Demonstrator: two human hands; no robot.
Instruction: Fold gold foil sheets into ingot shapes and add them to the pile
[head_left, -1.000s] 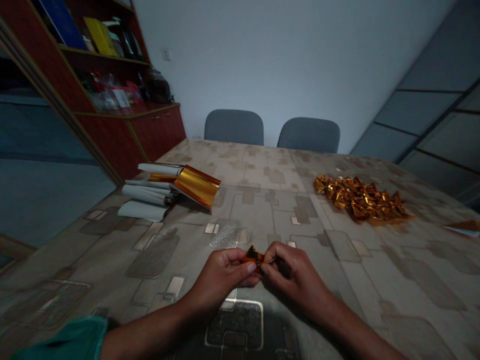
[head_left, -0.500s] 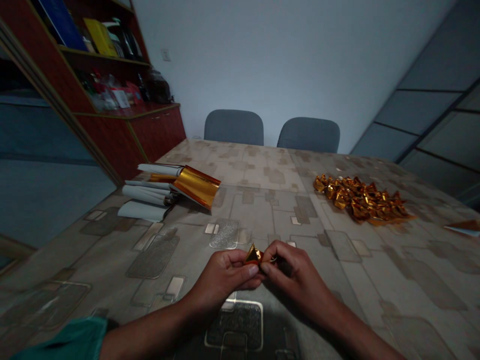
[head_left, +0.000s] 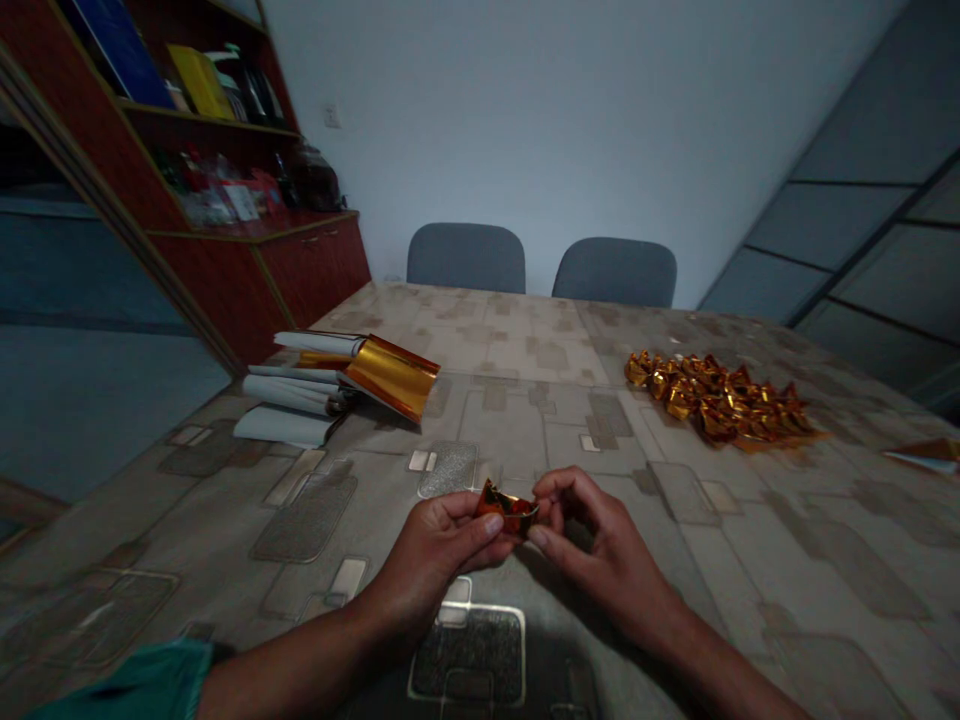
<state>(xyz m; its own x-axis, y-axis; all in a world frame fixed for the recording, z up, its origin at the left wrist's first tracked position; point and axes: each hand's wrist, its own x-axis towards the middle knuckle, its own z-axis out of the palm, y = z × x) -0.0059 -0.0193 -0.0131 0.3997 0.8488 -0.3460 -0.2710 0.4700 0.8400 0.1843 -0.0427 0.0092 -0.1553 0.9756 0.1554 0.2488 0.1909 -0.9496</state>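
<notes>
A small boat-shaped ingot folded from gold foil paper [head_left: 510, 515] is between my hands, low over the table. My left hand [head_left: 450, 545] grips its left side, thumb in front and fingers behind and under it. At the right end, the thumb and fingertips of my right hand [head_left: 589, 535] curl around the foil tip, with a small gap between thumb and index finger. Part of the ingot's underside is hidden by my left fingers. The pointed left corner stands up, and the hollow middle faces upward.
A group of finished-looking gold foil ingots [head_left: 720, 400] sits to the right on the patterned tablecloth [head_left: 525, 420]. Folded gold-and-white paper stacks [head_left: 300, 385] lie at left. Another foil piece [head_left: 930, 455] rests near the right edge. Two grey chairs [head_left: 465, 258] stand beyond the table.
The foil piece has gone from a narrow peak to a wider, opened boat shape. My right hand's fingers have spread a little and shifted slightly toward the right.
</notes>
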